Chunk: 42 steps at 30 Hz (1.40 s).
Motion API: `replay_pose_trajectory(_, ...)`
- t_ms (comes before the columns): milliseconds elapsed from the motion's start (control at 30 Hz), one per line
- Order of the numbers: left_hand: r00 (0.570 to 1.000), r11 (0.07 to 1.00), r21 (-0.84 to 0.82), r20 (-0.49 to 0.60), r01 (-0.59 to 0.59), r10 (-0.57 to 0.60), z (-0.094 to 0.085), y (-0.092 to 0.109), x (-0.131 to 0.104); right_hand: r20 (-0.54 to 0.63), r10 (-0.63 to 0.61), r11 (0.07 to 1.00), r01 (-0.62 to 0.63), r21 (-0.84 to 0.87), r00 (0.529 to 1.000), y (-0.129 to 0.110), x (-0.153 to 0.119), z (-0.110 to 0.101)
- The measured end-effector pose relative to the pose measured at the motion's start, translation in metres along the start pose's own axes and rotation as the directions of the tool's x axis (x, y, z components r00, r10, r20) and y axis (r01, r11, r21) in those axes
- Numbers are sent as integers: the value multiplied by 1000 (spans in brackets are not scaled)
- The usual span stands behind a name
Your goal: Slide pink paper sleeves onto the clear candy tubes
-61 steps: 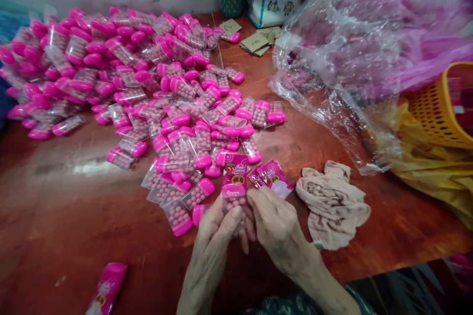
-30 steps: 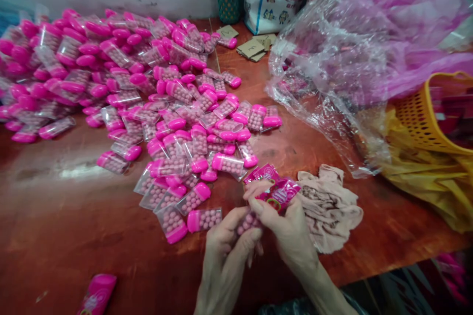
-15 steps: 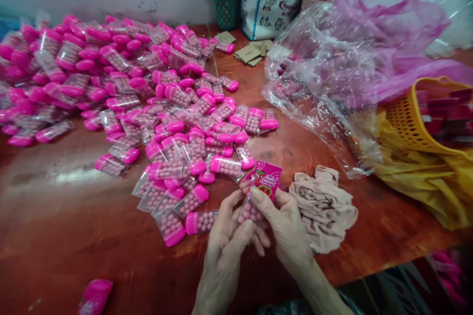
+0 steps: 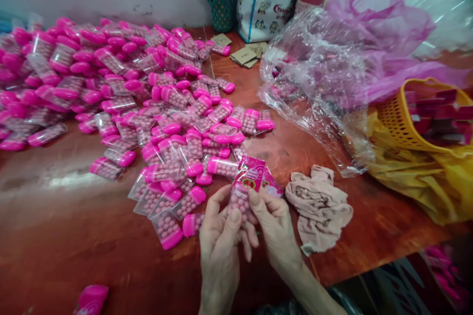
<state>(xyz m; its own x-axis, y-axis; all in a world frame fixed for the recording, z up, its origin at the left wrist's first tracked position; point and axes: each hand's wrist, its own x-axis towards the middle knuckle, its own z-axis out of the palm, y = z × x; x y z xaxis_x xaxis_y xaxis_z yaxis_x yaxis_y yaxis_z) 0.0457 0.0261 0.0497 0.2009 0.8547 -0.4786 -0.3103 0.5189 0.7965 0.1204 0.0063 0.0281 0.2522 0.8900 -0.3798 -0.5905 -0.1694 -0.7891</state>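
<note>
My left hand (image 4: 220, 243) holds a small clear candy container (image 4: 239, 203) filled with pink balls, its thumb pressed along the near side. A pink printed sleeve (image 4: 254, 173) covers the far end of the container. My right hand (image 4: 279, 229) pinches the sleeve by its near edge, fingertips close to the container. Just to the left lie loose pink-capped candy containers (image 4: 167, 226), the nearest ones beside my left fingers. A crumpled beige cloth (image 4: 320, 206) lies right of my right hand.
A big heap of pink-capped containers (image 4: 84, 69) covers the left of the table. Cardboard pieces (image 4: 246, 54), a printed bag (image 4: 266, 0) and clear plastic wrap (image 4: 306, 59) are behind. At right stands a yellow basket (image 4: 399, 118). A pink packet (image 4: 92, 299) lies near the front edge.
The view has shifted slightly. Both hands still hold the container and sleeve; the sleeve has turned to a different tilt, and my right thumb has moved down off its printed face.
</note>
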Motion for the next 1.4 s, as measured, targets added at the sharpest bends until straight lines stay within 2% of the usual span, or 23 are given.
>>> replay_pose_trajectory(100, 997, 1000, -1, -65, -29, 29, 0, -1, 0, -40, -14, 991, 9, -131, 999, 5, -4, 4)
replay_pose_trajectory(167, 997, 1000, 2, -77, -23, 23, 0, -2, 0, -46, -5, 990, -2, -142, 999, 7, -6, 5)
replay_pose_trajectory(333, 999, 998, 47, -32, -38, 39, 4, -8, 1, 15, 108, 988, -109, 113, 994, 7, 1, -1)
replay_pose_trajectory(400, 1000, 995, 100, -8, -15, 16, 0, -9, 1, 16, 140, 977, -141, 159, 990, 3, 5, -5)
replay_pose_trajectory(500, 999, 987, 157, 12, -40, 39, -17, -5, 5, 17, 125, 990, -126, 59, 992, -4, 8, -8)
replay_pose_trajectory(600, 975, 959, 212, -71, -190, 209, -33, 2, 11, 144, 126, 985, -107, -133, 982, -9, 8, -8)
replay_pose_trajectory(633, 980, 962, 216, -68, -167, 186, -34, 5, 14, 187, 138, 980, -107, -167, 973, -9, 7, -7)
replay_pose_trajectory(700, 999, 988, 151, -26, -32, 37, -32, 8, 18, 240, 156, 978, -115, -176, 958, -7, 4, -6)
replay_pose_trajectory(767, 996, 996, 12, 2, 90, -90, -25, 10, 20, 285, 175, 980, -137, -148, 942, -3, 1, -3)
replay_pose_trajectory(800, 993, 991, -59, -1, 116, -116, -21, 10, 21, 303, 184, 979, -147, -140, 935, -1, -1, -2)
replay_pose_trajectory(900, 988, 976, -156, -7, 149, -152, -13, 10, 21, 270, 161, 975, -111, -190, 949, 5, -6, 0)
replay_pose_trajectory(967, 987, 975, -153, -4, 160, -163, -10, 9, 18, 196, 109, 964, -56, -261, 975, 6, -8, 2)
replay_pose_trajectory(1067, 986, 979, -135, -43, 153, -160, -8, 5, 11, 148, 62, 951, -13, -310, 987, 6, -11, 3)
replay_pose_trajectory(1233, 983, 970, -176, -39, 169, -179, -7, -3, 3, 120, -8, 941, 48, -334, 993, 3, -14, 5)
replay_pose_trajectory(1400, 979, 960, -201, -9, 196, -202, -9, 0, 0, 143, 4, 960, 36, -277, 990, 3, -12, 8)
